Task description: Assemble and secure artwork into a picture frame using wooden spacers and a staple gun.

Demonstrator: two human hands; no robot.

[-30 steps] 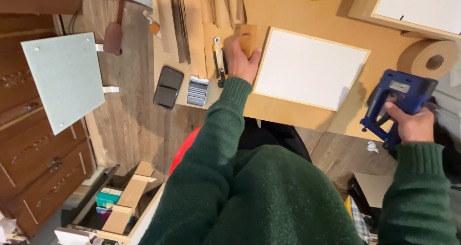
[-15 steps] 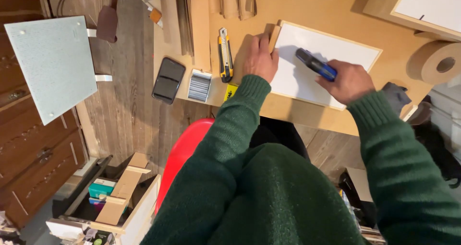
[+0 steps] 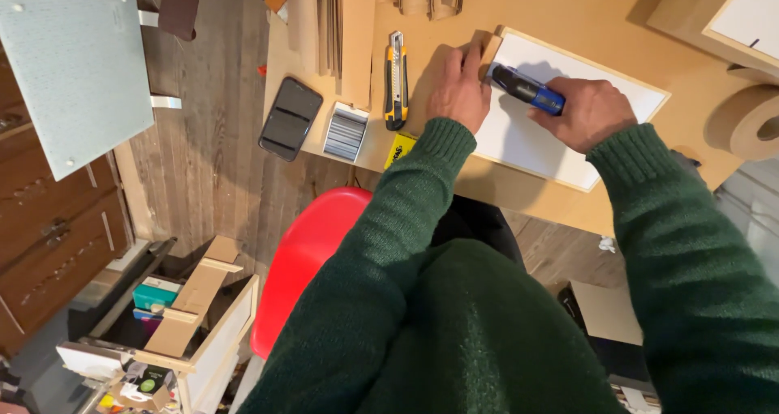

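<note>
My right hand [image 3: 591, 112] is closed round the blue and black staple gun [image 3: 526, 88], its nose pressed onto the top-left corner of the white rectangular panel with a pale wooden frame [image 3: 568, 110]. That panel lies flat on the light brown fibreboard worktable [image 3: 584, 17], and I'll place everything else rel. to it.

My left hand [image 3: 459, 90] sits just left of the panel, fingers curled down on the small wooden block [image 3: 485, 47] touching the frame's corner, pinning it there. Can't tell how tight the grip is from this angle.

Left of the panel, beyond my left hand: a yellow and black utility knife [image 3: 395, 80] lying lengthwise. Further left, a strip-pack of grey metal staples [image 3: 346, 132], then a black phone w/ dark screen [image 3: 290, 119] hanging partly over the table edge. A small yellow tag [image 3: 399, 148] lies just below the knife.

Above-left of the panel: thin brown wooden strips [image 3: 341, 17] stacked side by side. Right of the panel, a roll of brown paper tape [image 3: 746, 122], near but apart. Below the panel, off the table, a red plastic chair seat [image 3: 312, 252].
</note>
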